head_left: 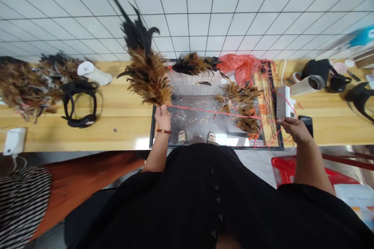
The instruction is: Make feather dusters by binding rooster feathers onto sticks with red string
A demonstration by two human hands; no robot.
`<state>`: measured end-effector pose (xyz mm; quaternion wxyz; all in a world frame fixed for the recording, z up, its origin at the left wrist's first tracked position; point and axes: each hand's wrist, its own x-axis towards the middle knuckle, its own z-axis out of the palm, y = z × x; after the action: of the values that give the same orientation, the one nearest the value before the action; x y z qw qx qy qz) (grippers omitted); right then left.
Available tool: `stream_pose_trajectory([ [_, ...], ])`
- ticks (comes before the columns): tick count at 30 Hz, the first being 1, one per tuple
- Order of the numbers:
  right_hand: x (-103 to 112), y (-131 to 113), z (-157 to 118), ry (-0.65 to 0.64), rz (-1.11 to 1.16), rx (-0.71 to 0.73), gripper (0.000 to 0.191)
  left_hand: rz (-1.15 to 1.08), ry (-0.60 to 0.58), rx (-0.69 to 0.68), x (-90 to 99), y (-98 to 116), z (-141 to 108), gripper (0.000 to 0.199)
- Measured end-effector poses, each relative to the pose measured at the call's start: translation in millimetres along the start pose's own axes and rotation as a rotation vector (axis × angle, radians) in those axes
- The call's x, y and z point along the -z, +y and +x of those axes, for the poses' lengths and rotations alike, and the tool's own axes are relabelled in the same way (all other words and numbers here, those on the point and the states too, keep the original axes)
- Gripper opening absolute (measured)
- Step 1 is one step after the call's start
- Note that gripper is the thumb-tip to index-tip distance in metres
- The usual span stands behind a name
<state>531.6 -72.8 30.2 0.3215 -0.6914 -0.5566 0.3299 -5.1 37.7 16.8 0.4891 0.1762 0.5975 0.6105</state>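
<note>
My left hand [162, 116] is closed round the base of a large bundle of brown and black feathers [149, 74], which stands upright with its black tips toward the tiled wall. From that base a thin red string [214, 112] stretches nearly straight to the right. Its other end is pinched in my right hand [292, 127], near the right edge of a black-framed mirror-like panel [198, 124]. A smaller feather bundle [193, 64] lies at the panel's back edge. Loose feather bunches [241, 97] rest on its right part.
A feather pile [29, 85], a white roll [95, 74] and a black headset-like strap [80, 103] are on the wooden table's left. Red plastic [241, 68], tangled red strings, a white power strip [283, 101], a phone [306, 124] and a rolled sheet [306, 85] lie to the right.
</note>
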Motion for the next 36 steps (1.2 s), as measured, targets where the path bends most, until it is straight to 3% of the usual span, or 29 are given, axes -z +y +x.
stream_pose_trajectory([
  [2, -10, -5, 1, -0.018, -0.243, 0.021, 0.037, -0.030, -0.084, 0.083, -3.3, -4, -11, 0.028],
  [5, -58, -55, 4, -0.010, -0.425, 0.128, 0.041, -0.068, -0.250, 0.266, -12.7, -8, -34, 0.028],
  [8, -142, -133, 4, -0.156, -0.173, 0.226, 0.044, -0.111, -0.380, 0.400, -24.9, -11, -56, 0.027],
  [10, -198, -177, 2, -0.255, 0.041, 0.215, 0.044, -0.148, -0.449, 0.480, -30.0, -11, -65, 0.028],
  [12, -238, -204, -2, -0.454, 0.283, 0.061, 0.040, -0.198, -0.508, 0.562, -30.0, -8, -68, 0.029],
  [14, -257, -214, -5, -0.556, 0.557, -0.185, 0.039, -0.266, -0.564, 0.637, -25.3, -4, -67, 0.023],
  [17, -261, -212, -8, -0.522, 0.787, -0.401, 0.043, -0.370, -0.628, 0.746, -16.3, 0, -63, 0.011],
  [23, -257, -199, -5, -0.458, 0.893, -0.507, 0.039, -0.502, -0.537, 0.787, -16.8, 0, -68, 0.014],
  [28, -247, -189, 6, -0.401, 0.895, -0.511, 0.039, -0.522, -0.576, 0.884, -18.2, 7, -68, 0.010],
  [31, -241, -192, 7, -0.398, 0.854, -0.459, 0.041, -0.453, -0.570, 0.794, -20.8, 5, -66, 0.012],
  [36, -248, -206, -1, -0.353, 0.743, -0.333, 0.044, -0.342, -0.446, 0.546, -28.7, -10, -67, 0.009],
])
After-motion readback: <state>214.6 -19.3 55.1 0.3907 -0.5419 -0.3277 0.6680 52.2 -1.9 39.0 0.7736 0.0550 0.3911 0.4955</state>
